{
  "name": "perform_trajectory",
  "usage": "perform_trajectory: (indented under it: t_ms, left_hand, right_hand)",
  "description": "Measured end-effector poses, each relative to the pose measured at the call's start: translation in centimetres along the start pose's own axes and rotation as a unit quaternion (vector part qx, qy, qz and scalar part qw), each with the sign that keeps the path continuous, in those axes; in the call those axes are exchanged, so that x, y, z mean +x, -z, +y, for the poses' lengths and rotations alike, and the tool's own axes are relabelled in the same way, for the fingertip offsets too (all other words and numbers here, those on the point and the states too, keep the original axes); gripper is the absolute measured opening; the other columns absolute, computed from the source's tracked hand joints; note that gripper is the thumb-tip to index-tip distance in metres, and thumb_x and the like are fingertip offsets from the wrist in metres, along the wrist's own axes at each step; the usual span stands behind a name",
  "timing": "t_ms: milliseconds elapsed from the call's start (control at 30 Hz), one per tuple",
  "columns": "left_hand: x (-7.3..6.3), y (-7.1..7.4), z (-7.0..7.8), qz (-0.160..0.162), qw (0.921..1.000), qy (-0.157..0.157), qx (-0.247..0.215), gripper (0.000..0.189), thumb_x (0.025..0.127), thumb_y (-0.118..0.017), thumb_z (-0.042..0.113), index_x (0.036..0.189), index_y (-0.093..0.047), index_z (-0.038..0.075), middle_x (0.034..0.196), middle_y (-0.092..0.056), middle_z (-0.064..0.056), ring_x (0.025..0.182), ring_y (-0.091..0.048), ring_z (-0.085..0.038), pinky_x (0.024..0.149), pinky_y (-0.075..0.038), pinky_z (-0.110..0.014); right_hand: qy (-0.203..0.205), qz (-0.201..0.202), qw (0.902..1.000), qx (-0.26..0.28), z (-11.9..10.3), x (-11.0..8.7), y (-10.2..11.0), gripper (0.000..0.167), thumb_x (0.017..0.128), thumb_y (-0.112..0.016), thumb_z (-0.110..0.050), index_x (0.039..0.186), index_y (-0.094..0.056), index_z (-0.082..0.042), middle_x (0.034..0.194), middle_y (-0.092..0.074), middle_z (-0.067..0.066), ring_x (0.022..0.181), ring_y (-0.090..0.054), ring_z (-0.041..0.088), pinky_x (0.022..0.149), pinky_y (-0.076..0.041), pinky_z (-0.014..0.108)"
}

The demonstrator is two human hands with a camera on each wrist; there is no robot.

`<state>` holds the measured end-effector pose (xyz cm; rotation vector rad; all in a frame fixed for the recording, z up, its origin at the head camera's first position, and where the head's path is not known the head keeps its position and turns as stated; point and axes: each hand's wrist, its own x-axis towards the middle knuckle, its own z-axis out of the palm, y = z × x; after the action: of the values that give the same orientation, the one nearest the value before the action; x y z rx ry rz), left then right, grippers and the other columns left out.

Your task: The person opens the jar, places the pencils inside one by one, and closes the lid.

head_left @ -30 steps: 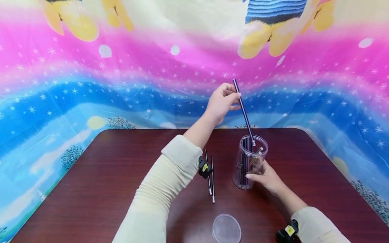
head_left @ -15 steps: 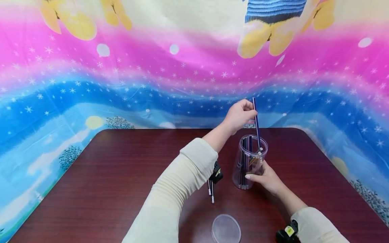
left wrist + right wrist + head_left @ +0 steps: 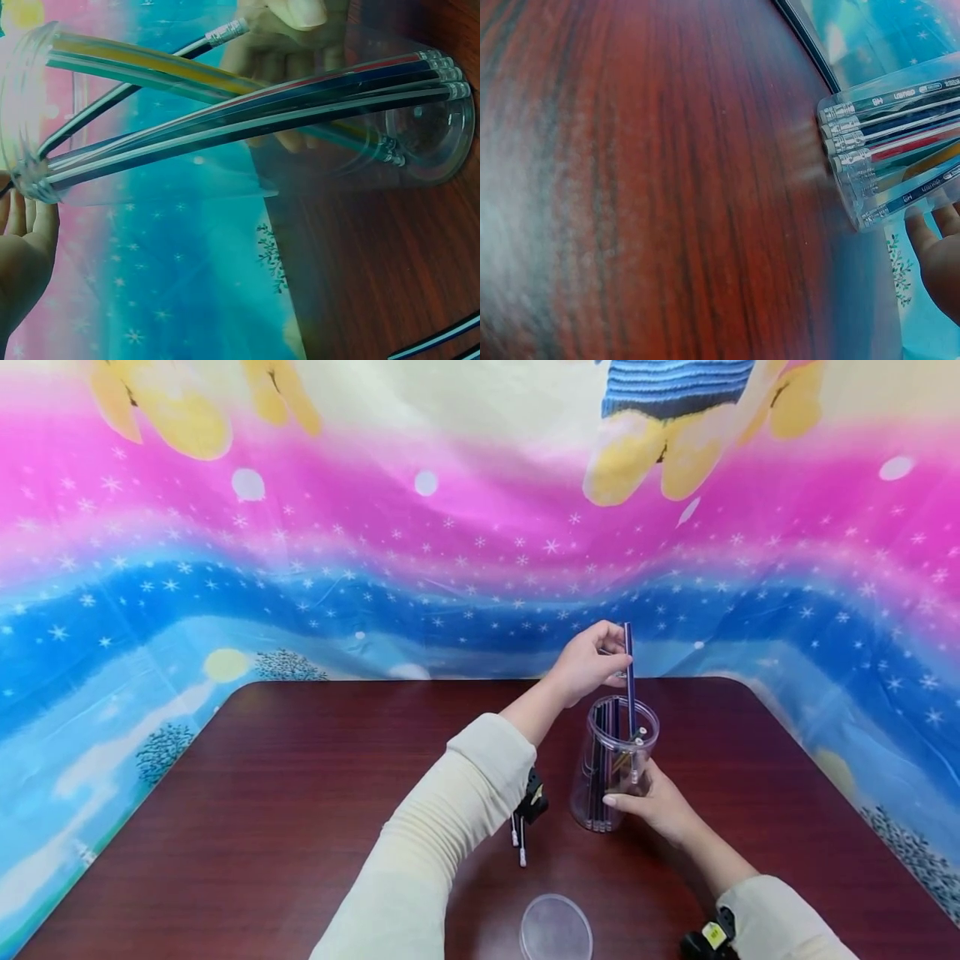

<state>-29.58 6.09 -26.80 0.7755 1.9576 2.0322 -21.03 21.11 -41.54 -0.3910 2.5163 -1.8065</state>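
My left hand [image 3: 592, 662] pinches a dark striped pencil [image 3: 631, 681] near its top, above the clear plastic jar [image 3: 581, 797]. The pencil stands nearly upright, its eraser end down inside the jar; in the left wrist view that silver-banded end [image 3: 225, 32] is partway along the jar, above the bottom. My right hand [image 3: 660, 806] grips the jar's lower right side, thumb in front, and the jar stands upright on the table. Several pencils [image 3: 911, 142] lean inside, mostly dark-striped, with red, green and yellow ones too. Most have their eraser ends at the bottom.
Two dark pencils [image 3: 522, 847] lie on the brown table [image 3: 300, 810], left of the jar and partly hidden by the left wrist's camera [image 3: 533, 797]. A round clear lid [image 3: 557, 931] lies near the front. A printed cloth [image 3: 420, 552] hangs behind the table.
My left hand has moved right and then down, bringing the pencil from a slant over the rim to nearly upright and deeper inside the jar. The right hand keeps its hold.
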Motion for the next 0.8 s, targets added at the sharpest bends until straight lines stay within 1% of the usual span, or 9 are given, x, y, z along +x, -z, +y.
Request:
perform_trajectory:
  t_ms: [100, 167, 267, 367, 467, 567, 667, 733, 800]
  left_hand:
    - [-0.1, 0.1, -0.5, -0.006, 0.9998, -0.013, -0.016, 0.034, 0.083, -0.053, -0.003, 0.115, -0.044, 0.004, 0.086, -0.048, -0.008, 0.073, -0.054, -0.016, 0.063, -0.05, -0.031]
    - [-0.1, 0.2, -0.8, -0.011, 0.9993, -0.024, -0.026, 0.04, 0.082, -0.053, -0.004, 0.119, -0.043, 0.008, 0.085, -0.048, -0.009, 0.073, -0.055, -0.017, 0.061, -0.05, -0.031]
    - [-0.3, 0.2, -1.0, -0.017, 0.9983, -0.043, -0.035, 0.045, 0.082, -0.053, -0.005, 0.122, -0.043, 0.012, 0.085, -0.047, -0.009, 0.073, -0.056, -0.018, 0.061, -0.05, -0.034]
    - [-0.4, 0.3, -1.1, -0.021, 0.9974, -0.055, -0.041, 0.045, 0.082, -0.052, -0.006, 0.122, -0.043, 0.013, 0.085, -0.047, -0.009, 0.074, -0.055, -0.019, 0.062, -0.05, -0.037]
    - [-0.5, 0.2, -1.1, -0.022, 0.9976, -0.055, -0.035, 0.043, 0.081, -0.053, -0.005, 0.119, -0.045, 0.012, 0.085, -0.047, -0.008, 0.073, -0.053, -0.019, 0.061, -0.05, -0.037]
    - [-0.7, 0.1, -1.3, -0.016, 0.9983, -0.054, -0.015, 0.033, 0.082, -0.056, 0.0, 0.113, -0.048, 0.01, 0.085, -0.049, -0.006, 0.073, -0.053, -0.019, 0.06, -0.05, -0.034]
    - [-0.9, 0.0, -1.5, -0.005, 0.9985, -0.055, 0.004, 0.023, 0.083, -0.057, 0.008, 0.105, -0.052, 0.008, 0.084, -0.051, -0.005, 0.073, -0.054, -0.017, 0.059, -0.05, -0.03]
    - [-1.0, -0.1, -1.7, 0.005, 0.9984, -0.056, 0.007, 0.018, 0.082, -0.058, 0.011, 0.099, -0.054, 0.007, 0.082, -0.051, -0.004, 0.07, -0.055, -0.014, 0.06, -0.05, -0.028]
    - [-1.0, -0.2, -2.0, 0.01, 0.9983, -0.058, -0.002, 0.015, 0.082, -0.059, 0.012, 0.096, -0.055, 0.005, 0.08, -0.052, -0.003, 0.067, -0.055, -0.014, 0.06, -0.05, -0.028]
  right_hand:
    - [0.001, -0.003, 1.0, 0.008, 0.0, 0.0, -0.1, 0.07, 0.075, -0.065, -0.009, 0.129, -0.022, -0.002, 0.12, -0.041, 0.023, 0.097, -0.049, 0.014, 0.076, -0.043, 0.023]
    - [-0.001, -0.004, 0.9999, 0.013, 0.0, -0.1, -0.1, 0.071, 0.075, -0.066, -0.009, 0.13, -0.022, -0.002, 0.121, -0.04, 0.023, 0.097, -0.05, 0.012, 0.076, -0.043, 0.022]
    - [0.001, -0.008, 0.9998, 0.016, -0.1, -0.1, -0.1, 0.071, 0.075, -0.065, -0.009, 0.13, -0.021, -0.002, 0.121, -0.04, 0.023, 0.097, -0.05, 0.016, 0.077, -0.043, 0.023]
    - [0.006, -0.009, 0.9999, 0.007, -0.1, 0.0, 0.0, 0.071, 0.075, -0.065, -0.01, 0.131, -0.021, -0.003, 0.122, -0.04, 0.022, 0.101, -0.048, 0.023, 0.078, -0.043, 0.024]
    - [0.013, -0.01, 0.9999, -0.002, -0.1, 0.1, 0.1, 0.072, 0.076, -0.065, -0.01, 0.132, -0.02, -0.004, 0.124, -0.039, 0.021, 0.104, -0.045, 0.024, 0.079, -0.041, 0.022]
    - [0.02, -0.011, 0.9997, -0.001, 0.0, 0.1, 0.2, 0.073, 0.075, -0.065, -0.009, 0.132, -0.02, -0.004, 0.125, -0.038, 0.021, 0.104, -0.046, 0.016, 0.08, -0.04, 0.02]
    - [0.022, -0.009, 0.9997, 0.0, 0.1, 0.1, 0.2, 0.073, 0.075, -0.065, -0.008, 0.132, -0.02, -0.003, 0.125, -0.038, 0.022, 0.102, -0.046, 0.007, 0.079, -0.04, 0.018]
    - [0.02, -0.007, 0.9998, -0.001, 0.2, 0.1, 0.2, 0.072, 0.075, -0.065, -0.009, 0.132, -0.02, -0.003, 0.124, -0.038, 0.022, 0.1, -0.047, 0.004, 0.078, -0.041, 0.019]
    - [0.018, -0.006, 0.9998, -0.002, 0.2, 0.1, 0.3, 0.072, 0.075, -0.065, -0.009, 0.132, -0.02, -0.003, 0.124, -0.038, 0.022, 0.098, -0.047, 0.005, 0.077, -0.041, 0.02]
